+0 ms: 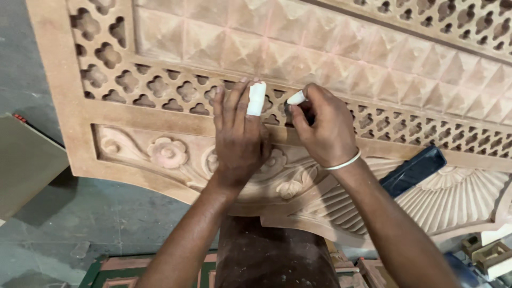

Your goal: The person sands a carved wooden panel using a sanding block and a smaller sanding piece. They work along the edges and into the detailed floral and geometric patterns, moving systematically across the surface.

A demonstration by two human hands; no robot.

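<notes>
Far off to the left of the left hand, a flat grey-green board [26, 162] lies on the grey concrete floor [64, 234], clear of the work. The large carved panel of pale reddish-brown wood [58, 106] fills most of the view, tilted across it, with a carved flower [168, 152] in its lower band well to the left of the hands.

The left hand [238, 140] lies flat on the panel, palm down, fingers stretched out and close together, holding nothing. Its fingertips reach up onto the row of pierced clover-shaped openings [128, 81], and one finger wears a white wrapping [256, 98]. The palm covers part of the carved scrollwork beneath it.

Just beside it, nearly touching, the right hand [320, 128] is curled into a loose fist over the same pierced band. Its thumb, also capped in white [296, 97], presses toward the lattice; whether something small is pinched inside the fingers I cannot tell, since the fist hides it. A white band [344, 161] circles the wrist.

Below and to the right of the right hand, a dark blue flat object [413, 170] rests on the carved fan-shaped ribs [453, 197]. Further right, at the lower corner, small pale wooden blocks [493, 256] sit. Above both hands runs a field of raised pyramid facets [320, 48].
</notes>
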